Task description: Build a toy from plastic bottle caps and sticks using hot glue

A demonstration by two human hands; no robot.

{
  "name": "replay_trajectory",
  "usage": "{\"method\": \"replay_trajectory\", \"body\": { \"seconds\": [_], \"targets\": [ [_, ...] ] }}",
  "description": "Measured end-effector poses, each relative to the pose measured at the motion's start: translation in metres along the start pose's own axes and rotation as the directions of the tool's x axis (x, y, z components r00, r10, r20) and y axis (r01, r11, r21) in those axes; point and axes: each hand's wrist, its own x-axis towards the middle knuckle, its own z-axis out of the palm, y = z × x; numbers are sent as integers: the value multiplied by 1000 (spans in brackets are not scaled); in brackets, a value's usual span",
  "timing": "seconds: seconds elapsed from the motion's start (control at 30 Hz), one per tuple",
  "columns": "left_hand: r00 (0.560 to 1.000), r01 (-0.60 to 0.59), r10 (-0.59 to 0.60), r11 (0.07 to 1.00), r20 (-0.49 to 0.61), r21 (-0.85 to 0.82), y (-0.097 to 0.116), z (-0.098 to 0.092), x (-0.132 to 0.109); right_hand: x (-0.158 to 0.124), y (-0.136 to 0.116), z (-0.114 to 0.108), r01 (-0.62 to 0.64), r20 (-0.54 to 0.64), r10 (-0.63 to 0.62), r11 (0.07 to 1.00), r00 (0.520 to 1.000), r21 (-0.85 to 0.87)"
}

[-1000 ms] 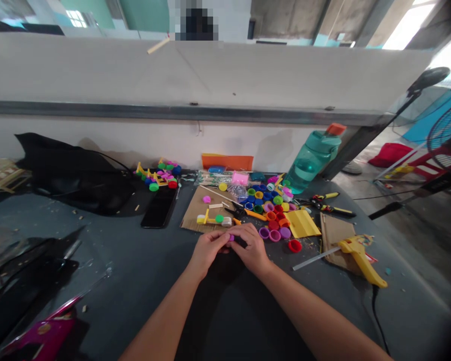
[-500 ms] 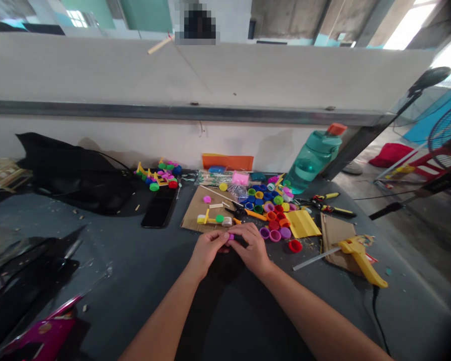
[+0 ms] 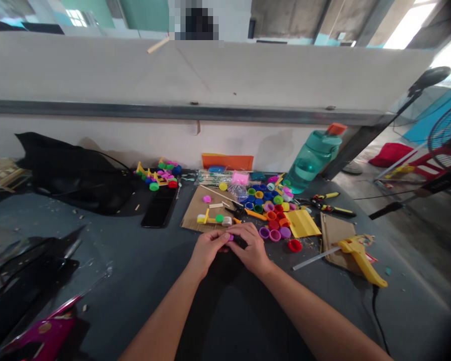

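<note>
Between my two hands is a small purple piece [image 3: 231,237], mostly covered by fingers, so its kind does not show. My left hand [image 3: 209,248] pinches it from the left, and the fingers of my right hand [image 3: 251,246] curl round it from the right. Just beyond my fingers, a cardboard piece [image 3: 190,216] carries a small yellow, green and white assembly [image 3: 214,219], a pink bit [image 3: 207,199] and thin sticks [image 3: 216,206]. Right of my right hand lie several bottle caps, among them a purple cap [image 3: 274,235] and a red cap [image 3: 295,245].
A yellow glue gun [image 3: 363,260] with its cord lies at the right, near pliers [image 3: 332,209]. A teal bottle [image 3: 311,160] stands behind the caps. At the left are a phone [image 3: 158,208], a black bag [image 3: 86,175] and colourful assemblies [image 3: 160,176].
Both hands stay in nearly the same place, with the purple piece still between them and only a slight shift of the fingers.
</note>
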Motion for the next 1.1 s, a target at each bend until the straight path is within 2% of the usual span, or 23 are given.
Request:
{"method": "replay_trajectory", "body": {
  "seconds": [0.2,1.1],
  "targets": [
    [1000,6,-6,1000,-3,-13,1,1,0,0,0,0,12,-13,-12,1000,1000,4],
    [999,-3,4,1000,40,-26,0,0,-1,-1,1,1,22,63,-23,1000,998,4]
  ]
}}
